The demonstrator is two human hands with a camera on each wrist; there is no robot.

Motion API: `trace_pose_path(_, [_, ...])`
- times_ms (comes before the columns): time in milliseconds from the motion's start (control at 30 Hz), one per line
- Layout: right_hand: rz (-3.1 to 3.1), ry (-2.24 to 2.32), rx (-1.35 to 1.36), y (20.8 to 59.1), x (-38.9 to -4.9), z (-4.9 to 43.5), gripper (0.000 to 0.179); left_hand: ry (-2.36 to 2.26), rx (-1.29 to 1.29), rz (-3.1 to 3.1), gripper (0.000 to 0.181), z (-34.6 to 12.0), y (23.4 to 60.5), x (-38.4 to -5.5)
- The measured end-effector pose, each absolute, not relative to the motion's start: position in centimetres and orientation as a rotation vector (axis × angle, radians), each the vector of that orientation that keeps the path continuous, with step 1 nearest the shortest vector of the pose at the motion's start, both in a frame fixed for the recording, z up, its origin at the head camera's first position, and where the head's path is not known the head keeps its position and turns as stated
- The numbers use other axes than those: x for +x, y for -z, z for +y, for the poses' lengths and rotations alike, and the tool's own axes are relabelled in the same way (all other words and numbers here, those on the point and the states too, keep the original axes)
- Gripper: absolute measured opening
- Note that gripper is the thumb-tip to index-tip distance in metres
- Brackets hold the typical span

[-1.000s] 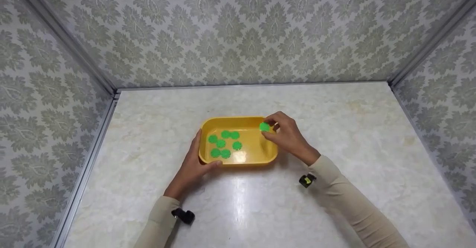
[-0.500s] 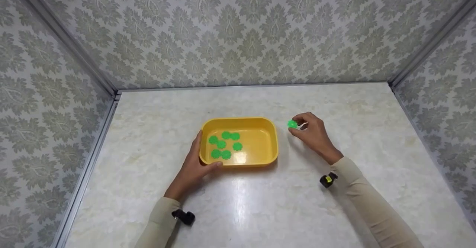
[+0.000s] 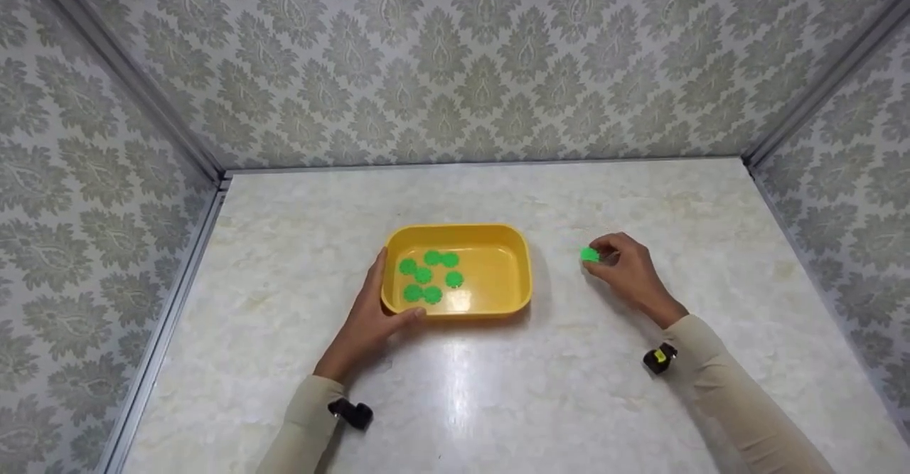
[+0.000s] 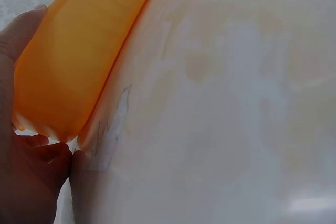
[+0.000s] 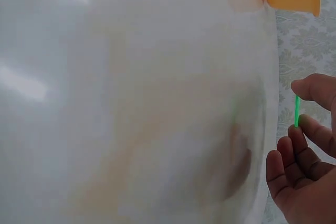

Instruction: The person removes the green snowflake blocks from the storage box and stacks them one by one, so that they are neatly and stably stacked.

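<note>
My left hand grips the left end of a yellow plastic tub, thumb over the front rim and fingers along the side. In the left wrist view the tub's outer wall fills the space between thumb and fingers. Several flat green notched discs, one of them a disc near the middle, lie on the tub's floor, mostly at its left. To the right of the tub, my right hand pinches another green disc between thumb and fingertips. Edge-on in the right wrist view, that disc looks thin.
The tub stands mid-table on a pale marbled tabletop. Patterned panels close off the back and both sides. Small black cameras, such as the wrist camera, are strapped to both wrists.
My right hand has carried the green disc from over the tub's right end out to the right, past the rim and toward the tabletop. The left hand and tub have stayed put.
</note>
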State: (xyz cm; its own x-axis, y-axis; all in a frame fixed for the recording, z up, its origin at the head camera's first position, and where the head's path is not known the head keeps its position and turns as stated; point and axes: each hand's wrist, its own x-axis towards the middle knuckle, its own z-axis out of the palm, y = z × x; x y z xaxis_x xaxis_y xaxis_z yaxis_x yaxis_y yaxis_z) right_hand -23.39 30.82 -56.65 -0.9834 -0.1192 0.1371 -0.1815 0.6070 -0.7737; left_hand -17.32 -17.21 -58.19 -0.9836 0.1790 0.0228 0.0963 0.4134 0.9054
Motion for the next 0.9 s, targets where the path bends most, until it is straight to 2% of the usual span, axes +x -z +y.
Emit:
trace_pose_path(233, [-2.815, -1.300, 0.261, 57.6, -22.6, 31.5, 0.033, -1.649, 0.249, 2.576, 0.131, -17.3, 58.3, -17.3])
trace_pose_path(600, [-2.791, -1.277, 0.411, 58.7, -20.7, 31.6, 0.024, -1.631, 0.227, 2.571, 0.129, -17.2, 58.2, -17.2])
trace_pose_path(900, [-2.788, -1.272, 0.498, 59.0, -18.8, 31.1, 0.023, -1.640, 0.229, 2.574, 0.130, -17.2, 58.1, -17.2])
